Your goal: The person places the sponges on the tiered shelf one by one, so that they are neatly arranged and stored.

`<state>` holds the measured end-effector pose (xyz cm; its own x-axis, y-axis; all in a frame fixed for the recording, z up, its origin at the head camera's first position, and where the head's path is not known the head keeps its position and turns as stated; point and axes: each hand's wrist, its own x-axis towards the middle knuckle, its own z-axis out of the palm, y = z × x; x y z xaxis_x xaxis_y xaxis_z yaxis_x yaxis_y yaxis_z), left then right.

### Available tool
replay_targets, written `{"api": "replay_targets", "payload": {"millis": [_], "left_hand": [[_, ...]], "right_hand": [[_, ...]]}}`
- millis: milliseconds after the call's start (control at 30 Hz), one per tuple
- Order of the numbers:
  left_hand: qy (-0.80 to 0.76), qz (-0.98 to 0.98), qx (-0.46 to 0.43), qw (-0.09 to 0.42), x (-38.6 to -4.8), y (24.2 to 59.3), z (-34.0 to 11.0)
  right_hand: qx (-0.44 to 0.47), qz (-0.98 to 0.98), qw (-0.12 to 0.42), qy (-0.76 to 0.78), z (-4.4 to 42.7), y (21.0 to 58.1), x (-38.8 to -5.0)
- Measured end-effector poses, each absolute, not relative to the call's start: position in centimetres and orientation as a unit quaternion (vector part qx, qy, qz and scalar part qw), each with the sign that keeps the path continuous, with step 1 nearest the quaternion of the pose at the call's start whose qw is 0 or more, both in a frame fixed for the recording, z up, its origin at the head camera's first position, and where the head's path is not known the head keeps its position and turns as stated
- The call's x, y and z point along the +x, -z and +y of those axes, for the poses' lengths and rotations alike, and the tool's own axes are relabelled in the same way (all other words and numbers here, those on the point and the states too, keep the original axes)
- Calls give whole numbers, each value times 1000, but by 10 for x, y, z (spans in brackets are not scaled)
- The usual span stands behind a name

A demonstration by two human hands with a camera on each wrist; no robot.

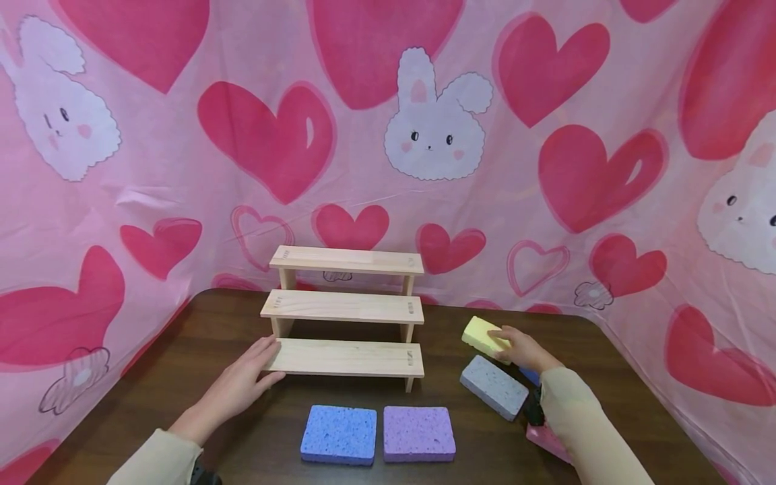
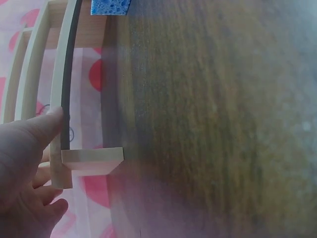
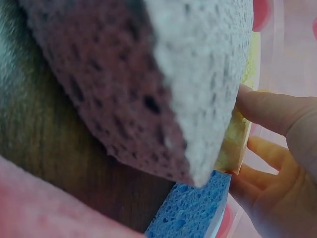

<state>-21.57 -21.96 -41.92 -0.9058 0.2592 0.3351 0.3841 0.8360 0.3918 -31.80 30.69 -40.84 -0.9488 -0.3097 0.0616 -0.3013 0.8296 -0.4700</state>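
Observation:
A three-step wooden stand is at the middle of the table. My left hand holds the left end of its lowest step. In the left wrist view, the thumb lies along that step's edge and the other fingers are behind it. On the right, my right hand grips a yellow sponge, which lies at an angle. The right wrist view shows the thumb against the yellow sponge, partly hidden by a grey sponge close to the camera.
In front of the stand, a light blue sponge and a purple sponge lie side by side. Near the right forearm are the grey sponge, a darker blue sponge and a pink sponge. A heart-patterned cloth hangs behind the table.

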Motion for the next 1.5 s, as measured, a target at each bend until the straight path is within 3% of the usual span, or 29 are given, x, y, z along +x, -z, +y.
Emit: {"api": "replay_targets", "payload": {"millis": [733,1500], "left_hand": [[220,-951,-147,161,-212,422,-225],[261,-941,-143,159,-213,423,-233]], "right_hand": [[-140,956,13,258,311,407,-318],[-192,951,-56,237,316,396,-319]]}}
